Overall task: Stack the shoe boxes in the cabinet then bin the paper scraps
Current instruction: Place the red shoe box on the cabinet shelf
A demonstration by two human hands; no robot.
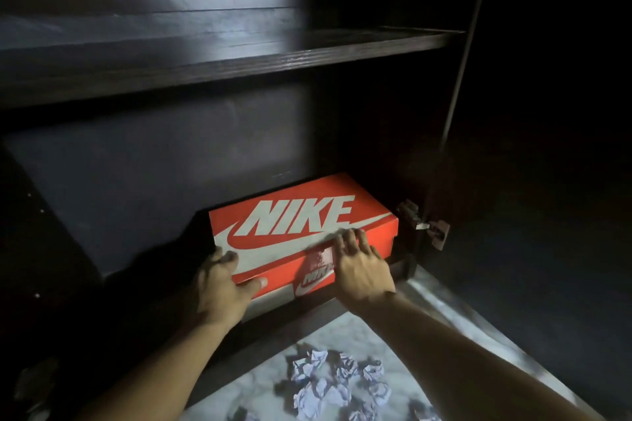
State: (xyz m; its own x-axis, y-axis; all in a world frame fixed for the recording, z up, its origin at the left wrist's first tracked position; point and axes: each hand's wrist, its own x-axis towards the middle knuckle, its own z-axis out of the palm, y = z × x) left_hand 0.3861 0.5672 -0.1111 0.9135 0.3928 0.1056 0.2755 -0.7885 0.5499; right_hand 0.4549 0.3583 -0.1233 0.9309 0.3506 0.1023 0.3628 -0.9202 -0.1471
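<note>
1. Head view, where things are: the orange shoe box [301,236] sits on the bottom shelf of the dark cabinet [219,55], toward 3 o'clock of the compartment, close to the lower door hinge [434,229]. It seems to rest on a paler box whose grey edge shows beneath it, though I cannot be sure.

2. My hands: my left hand [225,280] holds the box's near left corner, thumb along the front edge and fingers curled round the side. My right hand [359,263] lies across the lid's near right part, fingers spread apart and fairly straight, pressing rather than gripping.

3. What could go wrong: if I push unevenly, the box could skew and jam its far right corner against the cabinet wall or the hinge. If it does sit on another box, a hard shove might slide it off square, leaving a crooked stack. Pressing down mid-lid could dent the cardboard.

4. Materials and shapes: the box is rectangular, smooth printed cardboard, with a glossy patch near my right fingers. The cabinet is dark grained wood, the shelf a flat plank.

5. Paper scraps [335,383]: crumpled, sharply creased white balls lying at 6 o'clock on the marbled floor [444,311], not yet binned.
</note>
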